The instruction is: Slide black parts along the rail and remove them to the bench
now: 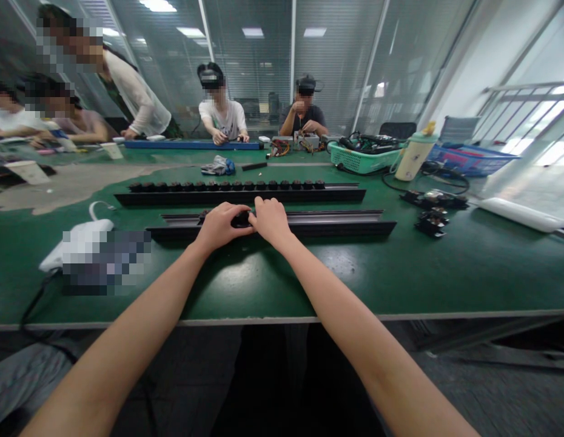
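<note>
Gripping black part (241, 220) in left hand (219, 226) and right hand (271, 220), at black rail (343, 228), shirt print (227, 129) illegible

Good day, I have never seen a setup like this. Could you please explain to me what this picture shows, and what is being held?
There is no machine arm here: the left hand and right hand are a person's own bare hands. The one picture comes from a camera worn on that person's head, looking forward and down.

On the green table lie two long black rails. The farther rail carries a row of small black parts. At the nearer rail, both hands close around a small black piece; the fingers partly cover it, so I cannot tell which one holds it.

To the right are a mint-green basket and a cream bottle. Other people sit across the table.
</note>
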